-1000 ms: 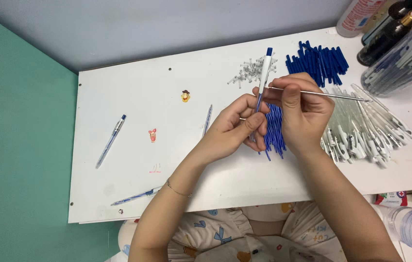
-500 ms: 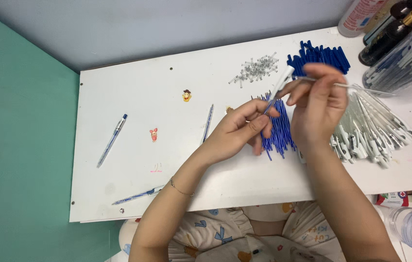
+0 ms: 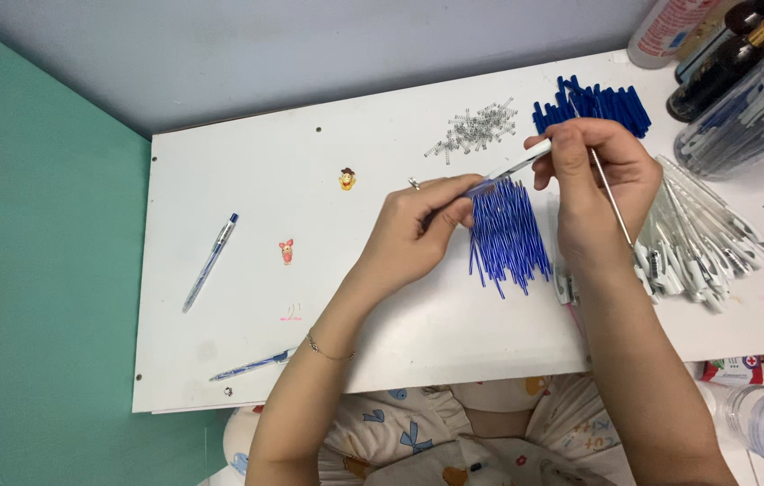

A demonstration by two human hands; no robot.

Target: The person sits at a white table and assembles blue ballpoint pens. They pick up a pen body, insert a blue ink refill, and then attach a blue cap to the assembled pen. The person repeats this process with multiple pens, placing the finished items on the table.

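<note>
In the head view, our left hand [image 3: 418,229] pinched the blue refill end while our right hand [image 3: 600,184] gripped the white pen barrel [image 3: 519,165] above the blue refills [image 3: 508,236]. We judged assembly barely begun: two finished pens [image 3: 211,262] lay left, many white barrels [image 3: 701,238] remained right. Far right stood dark bottles [image 3: 733,49] and a clear jar [image 3: 751,112].
</note>
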